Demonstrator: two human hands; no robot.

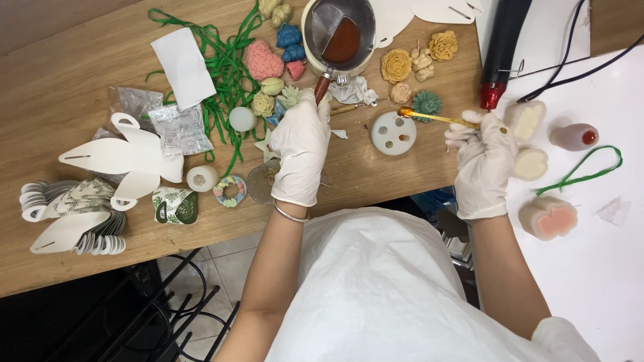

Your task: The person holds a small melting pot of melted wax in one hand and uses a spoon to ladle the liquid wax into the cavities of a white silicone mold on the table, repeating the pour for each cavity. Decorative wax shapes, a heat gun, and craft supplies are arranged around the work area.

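Note:
My left hand [302, 142], in a white glove, grips the red handle [323, 87] of a small metal pouring pot [340, 30] that holds brown-orange liquid. My right hand [484, 159], also gloved, holds a thin yellow stick [439, 117] whose orange-tipped end reaches over a round white mould [393, 133] with small holes. The mould lies on the wooden table [60, 80] between both hands. Flower-shaped pieces in yellow [396, 65], teal [426, 102], pink [262, 60] and blue [289, 37] lie around the pot.
Green ribbon [225, 64] tangles at the back left. White cardboard cut-outs [127, 157] and stacked tags [70, 218] lie at the left. On the white surface at the right stand silicone moulds [549, 218], a small red-capped bottle [574, 137] and a black-and-red heat tool [503, 47].

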